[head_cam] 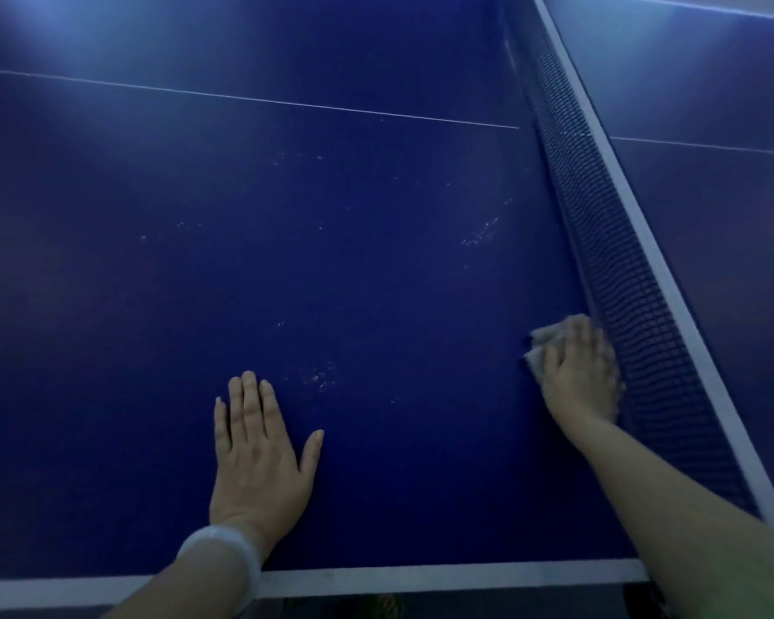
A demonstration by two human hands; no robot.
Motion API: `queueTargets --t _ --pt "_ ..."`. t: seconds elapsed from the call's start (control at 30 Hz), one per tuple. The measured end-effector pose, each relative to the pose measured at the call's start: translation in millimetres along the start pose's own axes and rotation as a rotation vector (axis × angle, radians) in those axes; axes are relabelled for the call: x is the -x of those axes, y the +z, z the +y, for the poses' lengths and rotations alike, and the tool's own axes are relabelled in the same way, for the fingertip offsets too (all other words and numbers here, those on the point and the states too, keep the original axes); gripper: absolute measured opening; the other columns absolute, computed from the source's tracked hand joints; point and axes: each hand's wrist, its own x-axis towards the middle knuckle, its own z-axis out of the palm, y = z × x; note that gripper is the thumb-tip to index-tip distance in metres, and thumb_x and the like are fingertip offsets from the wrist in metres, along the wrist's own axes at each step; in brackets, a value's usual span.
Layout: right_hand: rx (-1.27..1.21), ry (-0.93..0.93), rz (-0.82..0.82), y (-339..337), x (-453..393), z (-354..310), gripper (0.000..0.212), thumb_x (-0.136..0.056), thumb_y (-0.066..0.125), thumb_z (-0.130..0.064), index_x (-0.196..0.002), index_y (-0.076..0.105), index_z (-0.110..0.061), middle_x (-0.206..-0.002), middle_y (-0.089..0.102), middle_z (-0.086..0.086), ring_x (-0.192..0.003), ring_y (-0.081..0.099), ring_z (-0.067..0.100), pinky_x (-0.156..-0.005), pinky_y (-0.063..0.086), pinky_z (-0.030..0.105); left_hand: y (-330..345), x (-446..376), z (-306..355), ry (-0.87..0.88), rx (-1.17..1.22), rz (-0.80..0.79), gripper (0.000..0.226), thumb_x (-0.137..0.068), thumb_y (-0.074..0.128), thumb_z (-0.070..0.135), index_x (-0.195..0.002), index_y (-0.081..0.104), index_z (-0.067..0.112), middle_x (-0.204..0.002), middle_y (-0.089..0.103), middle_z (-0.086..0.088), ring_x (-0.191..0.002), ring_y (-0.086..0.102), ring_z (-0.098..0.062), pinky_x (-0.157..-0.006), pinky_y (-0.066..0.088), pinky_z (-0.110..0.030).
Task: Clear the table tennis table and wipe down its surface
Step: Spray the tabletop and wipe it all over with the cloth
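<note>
Both hands are down on the dark blue table tennis surface [376, 270]. The right hand [579, 373] presses on a small crumpled pale grey cloth [538, 350], its fingers curled over the wad, which shows past the fingertips and thumb side; the hand is blurred. Cloth and hand sit right against the foot of the dark blue mesh net [617, 279] with its white top band, which runs diagonally from the upper middle to the lower right corner. The left hand [255, 457] lies flat on the blue surface well to the left of the cloth, fingers straight and together, thumb spread, holding nothing; a pale translucent bangle [224, 556] circles its wrist. Faint whitish specks [320, 379] dot the surface between the hands and farther out toward the net. A thin white centre line [251, 99] crosses the far part, and a broad white edge stripe [421, 576] borders the near side.
</note>
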Motion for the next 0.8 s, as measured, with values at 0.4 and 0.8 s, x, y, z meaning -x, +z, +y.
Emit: queueTargets --t 0.4,0.8 --pt "0.103 -0.598 -0.132 36 76 -102 0.060 -0.101 0.009 -0.046 -0.156 -0.005 -0.026 -0.162 -0.017 -0.010 -0.147 -0.022 0.007 -0.122 -0.011 0.040 0 -1 -1 -0.025 -0.030 -0.029 0.093 -0.088 -0.005 0.065 -0.153 0.001 -0.002 -0.161 -0.008 -0.021 -0.149 -0.015 -0.030 -0.122 -0.002 -0.049" --pt "0.094 -0.352 -0.060 51 161 -122 0.065 -0.097 0.004 -0.048 -0.155 -0.003 -0.019 -0.165 -0.009 0.001 -0.152 -0.007 0.019 -0.122 -0.005 0.050 -3 0 0 -0.020 -0.010 -0.059 0.091 -0.092 0.003 0.063 -0.151 0.007 -0.005 -0.160 -0.003 -0.025 -0.150 -0.008 -0.034 -0.121 0.004 -0.052"
